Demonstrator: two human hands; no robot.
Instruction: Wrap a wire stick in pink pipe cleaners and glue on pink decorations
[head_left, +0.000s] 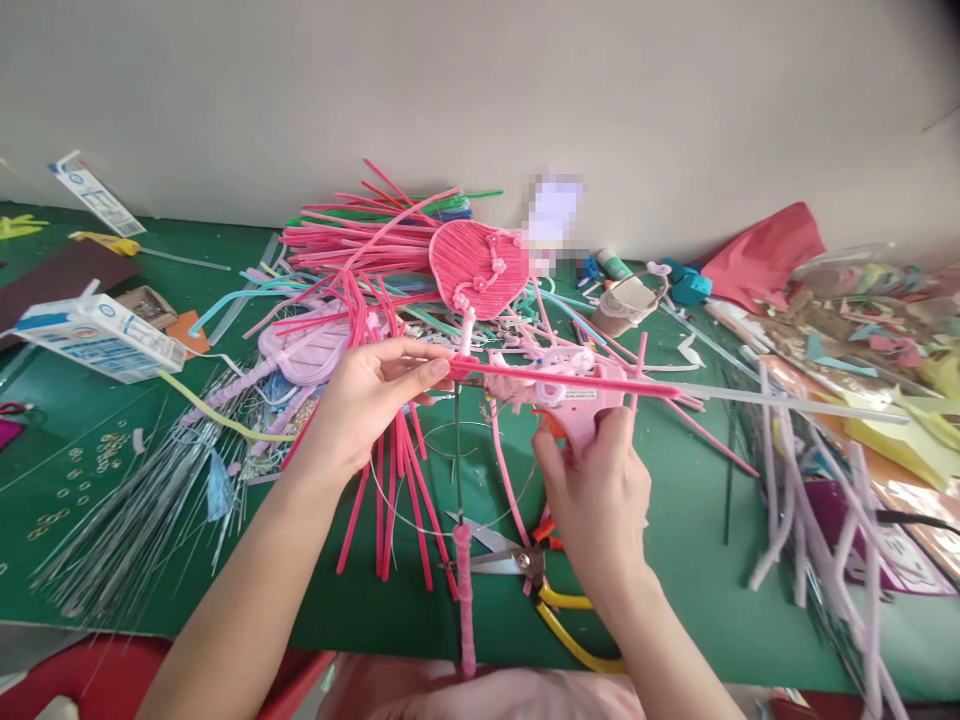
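My left hand (373, 396) pinches one end of a pink pipe cleaner (570, 381) that runs level to the right. My right hand (598, 482) is wrapped round the grip of a pink hot glue gun (574, 402), whose nozzle points left toward the pinched end. A clear glue stick (780, 403) sticks out of the gun's back to the right. Below the pinch, a thin wire stem (458, 450) stands upright, its lower part wrapped in pink pipe cleaner (466, 600).
The green table (675, 560) is strewn with pink pipe cleaners (352, 245), a pink heart-shaped piece (474, 267), thin wires (135, 520), scissors (499, 558), yellow-handled pliers (566, 620), white cartons (101, 340), a paper cup (626, 303) and lilac pipe cleaners (802, 520).
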